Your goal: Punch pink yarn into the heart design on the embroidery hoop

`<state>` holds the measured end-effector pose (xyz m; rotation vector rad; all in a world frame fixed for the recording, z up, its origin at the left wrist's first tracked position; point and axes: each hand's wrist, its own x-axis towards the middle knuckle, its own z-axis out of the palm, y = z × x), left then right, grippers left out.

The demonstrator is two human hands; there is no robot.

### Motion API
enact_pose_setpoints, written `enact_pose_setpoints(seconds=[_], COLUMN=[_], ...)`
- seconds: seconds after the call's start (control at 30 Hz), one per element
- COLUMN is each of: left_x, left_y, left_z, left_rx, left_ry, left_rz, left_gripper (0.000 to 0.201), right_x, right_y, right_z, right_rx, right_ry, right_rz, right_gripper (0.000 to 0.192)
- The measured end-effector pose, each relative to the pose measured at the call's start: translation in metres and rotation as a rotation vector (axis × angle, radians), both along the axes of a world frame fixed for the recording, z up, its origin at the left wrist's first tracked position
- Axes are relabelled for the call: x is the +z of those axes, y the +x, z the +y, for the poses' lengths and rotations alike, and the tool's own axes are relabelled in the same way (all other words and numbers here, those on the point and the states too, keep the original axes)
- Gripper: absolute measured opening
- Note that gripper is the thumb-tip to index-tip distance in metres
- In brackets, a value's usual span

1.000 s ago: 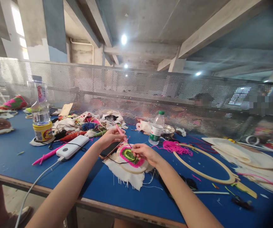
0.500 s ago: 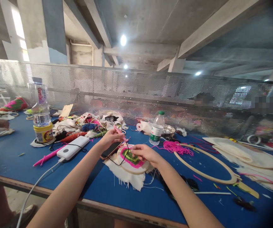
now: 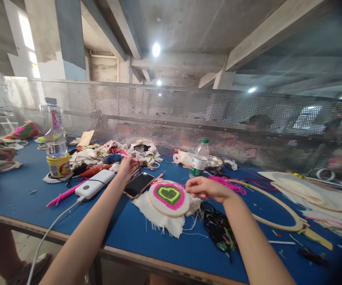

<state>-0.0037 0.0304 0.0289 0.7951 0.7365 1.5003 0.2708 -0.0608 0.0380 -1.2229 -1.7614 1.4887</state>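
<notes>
My left hand (image 3: 126, 168) is closed around a slim pink pen-like tool (image 3: 135, 159), which looks like a punch needle, above the table left of the hoop. Beside the hoop's right edge, my right hand (image 3: 208, 188) is raised with its fingers pinched; what they hold, if anything, is too small to make out. Between the hands lies a round embroidery hoop (image 3: 154, 208) of white cloth, with a heart (image 3: 169, 194) worked in green, yellow and pink yarn. Frayed cloth (image 3: 166, 226) spreads under it. A dark phone (image 3: 139, 185) is left of the hoop.
A white power bank (image 3: 95, 184) with a cable lies left, near a bottle standing on a yellow tub (image 3: 59, 166). Behind are yarn and cloth scraps (image 3: 113, 158) and a green-capped bottle (image 3: 199, 160). Black yarn (image 3: 216, 225) and a large hoop (image 3: 270, 222) lie right. Another person's hand (image 3: 2, 154) is far left.
My left hand has moved left and up, away from the hoop, with the pink tool. My right hand has moved right, off the heart, which is now uncovered. The black strand over it is gone.
</notes>
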Motion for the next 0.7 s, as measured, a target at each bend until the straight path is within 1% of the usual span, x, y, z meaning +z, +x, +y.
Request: enact_pose_setpoints(seconds=[0.07, 0.1, 0.13, 0.17, 0.2, 0.23, 0.27, 0.3, 0.33, 0.37, 0.4, 0.47, 0.53, 0.6, 0.63, 0.7], left_x=[0.003, 0.003, 0.003, 0.003, 0.002, 0.001, 0.000, -0.001, -0.003, -0.004, -0.005, -0.006, -0.007, -0.007, -0.007, -0.006], left_y=[-0.009, -0.011, -0.011, -0.010, -0.008, -0.005, -0.001, 0.002, 0.006, 0.010, 0.013, 0.019, 0.023, 0.025, 0.025, 0.024], left_z=[0.003, 0.003, 0.002, 0.001, -0.002, -0.004, -0.007, -0.011, -0.014, -0.017, -0.020, -0.026, -0.030, -0.032, -0.032, -0.032], left_rx=[0.038, 0.027, -0.009, -0.074, -0.169, -0.289, -0.415, -0.532, -0.640, -0.733, -0.810, -0.937, -1.019, -1.041, -1.038, -1.021], left_ry=[-0.060, -0.067, -0.053, -0.024, 0.008, 0.037, 0.062, 0.081, 0.094, 0.103, 0.112, 0.120, 0.113, 0.098, 0.093, 0.089], left_rz=[-0.056, -0.062, -0.051, -0.022, 0.029, 0.099, 0.175, 0.253, 0.327, 0.392, 0.447, 0.541, 0.611, 0.647, 0.654, 0.652], left_gripper=[0.029, 0.030, 0.030, 0.029, 0.029, 0.027, 0.026, 0.025, 0.025, 0.026, 0.026, 0.026, 0.025, 0.025, 0.025, 0.025], right_x=[0.000, -0.002, -0.006, -0.010, -0.015, -0.019, -0.022, -0.024, -0.026, -0.026, -0.025, -0.024, -0.024, -0.025, -0.025, -0.025], right_y=[0.021, 0.028, 0.032, 0.033, 0.032, 0.028, 0.021, 0.014, 0.005, -0.005, -0.014, -0.032, -0.045, -0.049, -0.048, -0.041], right_z=[0.002, 0.005, 0.008, 0.012, 0.016, 0.020, 0.023, 0.025, 0.026, 0.026, 0.025, 0.022, 0.019, 0.019, 0.020, 0.025], right_rx=[-0.130, -0.189, -0.254, -0.329, -0.454, -0.602, -0.721, -0.793, -0.793, -0.728, -0.627, -0.445, -0.347, -0.335, -0.365, -0.479], right_ry=[0.045, 0.065, 0.085, 0.104, 0.145, 0.217, 0.322, 0.422, 0.487, 0.495, 0.443, 0.293, 0.227, 0.208, 0.207, 0.208], right_rz=[0.054, 0.056, 0.013, -0.076, -0.193, -0.306, -0.364, -0.361, -0.303, -0.207, -0.090, 0.137, 0.312, 0.397, 0.424, 0.480], right_gripper=[0.019, 0.019, 0.020, 0.018, 0.015, 0.012, 0.011, 0.013, 0.018, 0.024, 0.030, 0.040, 0.041, 0.036, 0.033, 0.032])
